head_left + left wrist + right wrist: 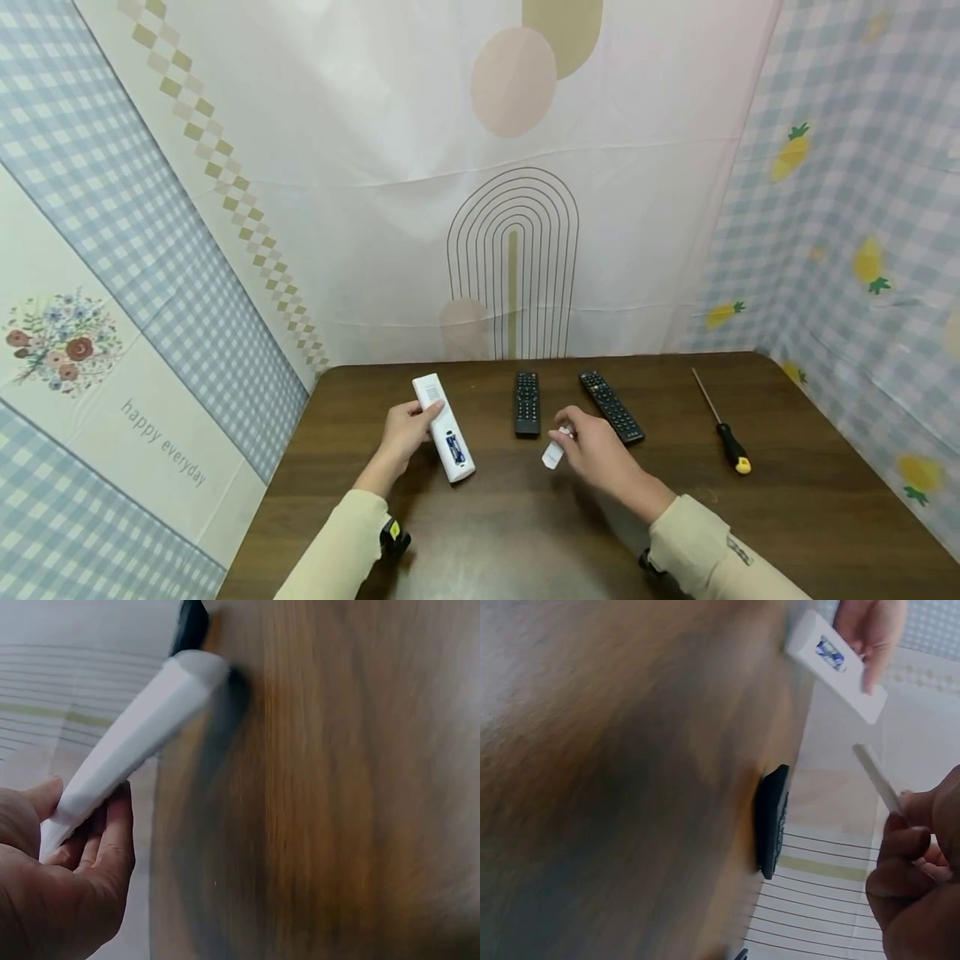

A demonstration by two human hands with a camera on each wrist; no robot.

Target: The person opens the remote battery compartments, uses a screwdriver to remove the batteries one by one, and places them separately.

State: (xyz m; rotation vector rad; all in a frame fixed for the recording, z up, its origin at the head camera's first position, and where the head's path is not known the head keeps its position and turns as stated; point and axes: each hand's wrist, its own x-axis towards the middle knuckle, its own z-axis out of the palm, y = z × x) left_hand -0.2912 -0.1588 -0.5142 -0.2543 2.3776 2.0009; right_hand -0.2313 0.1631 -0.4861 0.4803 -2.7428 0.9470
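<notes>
My left hand (402, 433) grips a white remote control (435, 408) between thumb and fingers, its back facing up. The battery compartment (455, 447) on that back is uncovered, and blue batteries show inside. In the left wrist view the white remote (142, 727) is seen edge-on, held above the table. My right hand (596, 450) pinches a small white battery cover (552, 454), apart from the remote. The right wrist view shows this cover (877, 778) as a thin strip between thumb and fingers.
On the brown wooden table (480, 542) lie a black remote (527, 404) in the middle and another black remote (611, 406) beyond my right hand. A screwdriver (726, 433) with a black and yellow handle lies at the right. Patterned cloth (375, 250) hangs behind the table.
</notes>
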